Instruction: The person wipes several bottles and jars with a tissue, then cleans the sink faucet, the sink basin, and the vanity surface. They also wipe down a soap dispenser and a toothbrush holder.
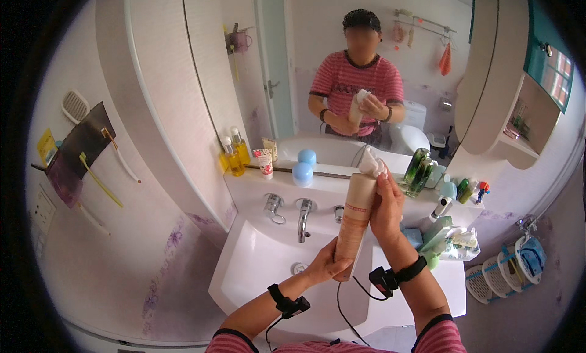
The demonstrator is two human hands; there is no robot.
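A tall beige cylinder-shaped bottle point(356, 212) with printing on its side stands tilted over the right part of the white sink point(244, 255). My left hand point(328, 264) is closed round its lower end. At its upper end my right hand point(387, 208) pinches a crumpled white tissue point(372, 164) against the top rim, the fingers lying along the bottle's right side. The tissue hides the bottle's top. Behind the sink, the mirror point(293, 72) reflects both hands with the bottle and tissue. A black band with a small box and cable sits on each wrist.
A chrome faucet point(304, 222) rises at the sink's back. Along the ledge are yellow pump bottles point(232, 156), a small tube point(264, 164), a round blue container point(302, 173) and green bottles point(420, 177). A tissue pack point(461, 243) lies right, above a white rack point(506, 270).
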